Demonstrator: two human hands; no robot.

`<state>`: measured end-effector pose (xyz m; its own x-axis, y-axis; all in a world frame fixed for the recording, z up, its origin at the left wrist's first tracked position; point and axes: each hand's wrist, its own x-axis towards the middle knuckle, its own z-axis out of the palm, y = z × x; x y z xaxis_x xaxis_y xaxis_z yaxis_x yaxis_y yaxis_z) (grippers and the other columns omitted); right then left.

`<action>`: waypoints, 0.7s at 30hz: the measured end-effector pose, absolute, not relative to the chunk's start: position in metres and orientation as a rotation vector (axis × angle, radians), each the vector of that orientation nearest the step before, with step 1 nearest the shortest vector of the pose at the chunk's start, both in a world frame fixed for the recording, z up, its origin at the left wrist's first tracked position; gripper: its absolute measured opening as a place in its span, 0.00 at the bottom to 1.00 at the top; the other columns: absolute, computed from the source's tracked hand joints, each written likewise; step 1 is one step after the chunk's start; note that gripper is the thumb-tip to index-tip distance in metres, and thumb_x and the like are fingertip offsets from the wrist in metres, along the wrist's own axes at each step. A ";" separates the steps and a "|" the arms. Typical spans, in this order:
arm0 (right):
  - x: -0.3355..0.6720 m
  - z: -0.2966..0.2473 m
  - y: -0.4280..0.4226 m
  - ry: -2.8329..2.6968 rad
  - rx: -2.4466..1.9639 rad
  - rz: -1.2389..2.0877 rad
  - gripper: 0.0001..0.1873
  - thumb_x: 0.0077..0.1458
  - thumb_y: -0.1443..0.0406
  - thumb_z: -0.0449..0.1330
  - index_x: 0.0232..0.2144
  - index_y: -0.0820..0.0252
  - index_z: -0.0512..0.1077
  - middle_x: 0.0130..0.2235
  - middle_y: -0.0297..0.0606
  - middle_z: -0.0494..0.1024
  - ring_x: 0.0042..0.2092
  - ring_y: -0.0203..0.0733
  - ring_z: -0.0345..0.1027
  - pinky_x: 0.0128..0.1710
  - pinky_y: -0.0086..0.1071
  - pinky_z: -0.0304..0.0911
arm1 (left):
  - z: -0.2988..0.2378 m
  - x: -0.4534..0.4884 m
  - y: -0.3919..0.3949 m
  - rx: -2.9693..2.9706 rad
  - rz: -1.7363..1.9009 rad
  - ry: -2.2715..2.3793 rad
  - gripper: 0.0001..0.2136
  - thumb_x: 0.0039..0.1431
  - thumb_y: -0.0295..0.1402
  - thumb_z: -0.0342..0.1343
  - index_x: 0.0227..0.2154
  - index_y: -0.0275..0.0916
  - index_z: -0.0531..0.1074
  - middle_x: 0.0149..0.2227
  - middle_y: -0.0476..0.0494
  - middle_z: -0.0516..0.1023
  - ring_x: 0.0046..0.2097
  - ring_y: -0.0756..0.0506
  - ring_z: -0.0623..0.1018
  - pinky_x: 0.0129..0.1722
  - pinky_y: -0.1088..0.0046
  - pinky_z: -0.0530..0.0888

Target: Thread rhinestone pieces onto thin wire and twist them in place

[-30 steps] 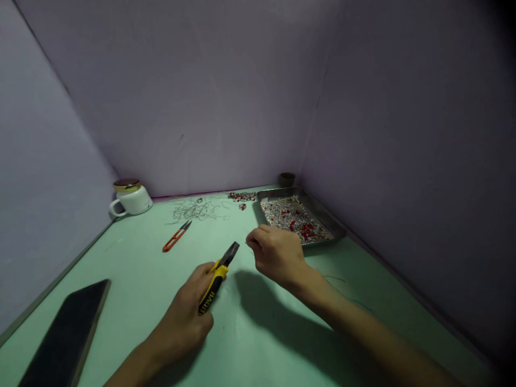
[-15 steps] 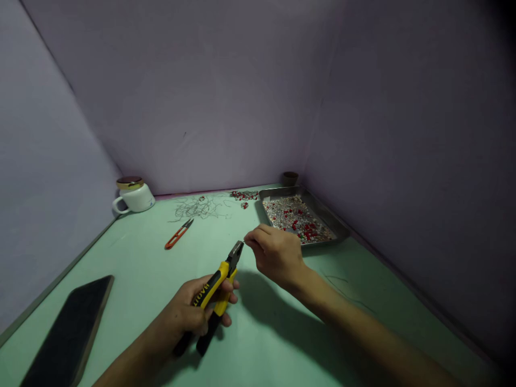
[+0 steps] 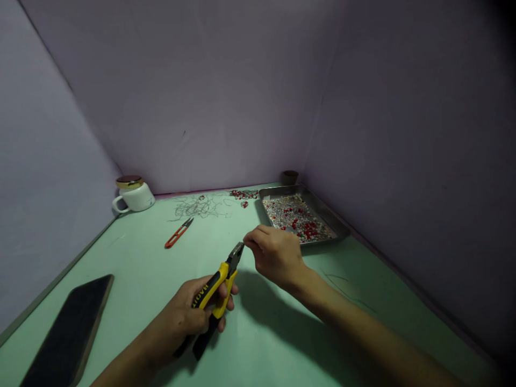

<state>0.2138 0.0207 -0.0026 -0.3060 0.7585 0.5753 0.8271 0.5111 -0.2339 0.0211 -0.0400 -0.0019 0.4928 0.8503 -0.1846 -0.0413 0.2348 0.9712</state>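
Observation:
My left hand (image 3: 193, 309) is wrapped round the handles of yellow-and-black pliers (image 3: 221, 287). Their dark jaws point up and to the right, ending at the fingertips of my right hand (image 3: 276, 252). Those fingers are pinched together right at the jaw tips. Whatever sits between them is too small to make out. Behind my right hand stands a metal tray (image 3: 328, 212) of white, silver and red beads (image 3: 296, 215), partly covered by the hand.
Orange thread snips (image 3: 178, 234) lie left of the pliers, with tangled thin wire (image 3: 197, 207) behind. Red-and-silver beaded pieces (image 3: 244, 194) rest near the back wall. A lidded white mug (image 3: 139, 198), a dark phone (image 3: 68, 333), a small brown bowl (image 3: 289, 177) and loose wire strands (image 3: 349, 294) surround the hands.
The plier handles have drawn slightly closer together, and the left fingers have curled in a little. My right hand stays almost in place at the jaw tips.

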 end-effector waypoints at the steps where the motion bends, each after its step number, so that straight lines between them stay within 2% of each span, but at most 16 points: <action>1: 0.214 -0.003 0.020 -2.115 -1.291 -0.132 0.09 0.51 0.68 0.52 0.25 0.56 0.72 0.27 0.32 0.75 0.26 0.34 0.65 0.21 0.31 0.41 | -0.001 0.022 -0.040 1.184 0.727 0.872 0.11 0.38 0.24 0.51 0.30 0.36 0.69 0.31 0.44 0.72 0.26 0.48 0.70 0.28 0.68 0.68; 4: 0.213 -0.003 0.020 -2.106 -1.303 -0.103 0.08 0.49 0.69 0.53 0.25 0.56 0.72 0.27 0.32 0.75 0.26 0.35 0.65 0.21 0.30 0.41 | -0.002 0.021 -0.040 1.218 0.711 0.904 0.13 0.37 0.22 0.50 0.30 0.36 0.69 0.30 0.45 0.72 0.26 0.48 0.70 0.27 0.68 0.67; 11: 0.220 0.005 0.024 -2.093 -1.375 0.118 0.07 0.48 0.68 0.55 0.26 0.54 0.73 0.29 0.30 0.77 0.28 0.34 0.65 0.23 0.28 0.47 | -0.001 0.002 -0.031 1.504 0.666 1.039 0.21 0.34 0.21 0.46 0.36 0.39 0.70 0.34 0.47 0.71 0.34 0.44 0.69 0.32 0.69 0.67; 15: 0.229 0.008 0.030 -2.113 -1.388 0.435 0.06 0.47 0.65 0.57 0.26 0.53 0.75 0.23 0.30 0.75 0.23 0.32 0.62 0.23 0.27 0.49 | -0.003 -0.006 -0.026 1.649 0.612 0.992 0.23 0.35 0.22 0.46 0.38 0.40 0.70 0.35 0.46 0.71 0.35 0.44 0.68 0.31 0.70 0.67; 21: 0.233 0.005 0.036 -2.045 -1.194 0.988 0.08 0.48 0.63 0.56 0.24 0.59 0.73 0.19 0.31 0.69 0.20 0.30 0.56 0.20 0.26 0.50 | -0.016 -0.010 -0.022 1.597 0.548 0.927 0.20 0.36 0.23 0.48 0.38 0.38 0.70 0.32 0.47 0.71 0.32 0.46 0.68 0.31 0.70 0.66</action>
<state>0.2333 0.0356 0.0053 -0.4407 0.8916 0.1043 0.4724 0.3292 -0.8176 -0.0103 -0.0215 -0.0156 0.5790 0.8043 -0.1335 0.2711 -0.0354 0.9619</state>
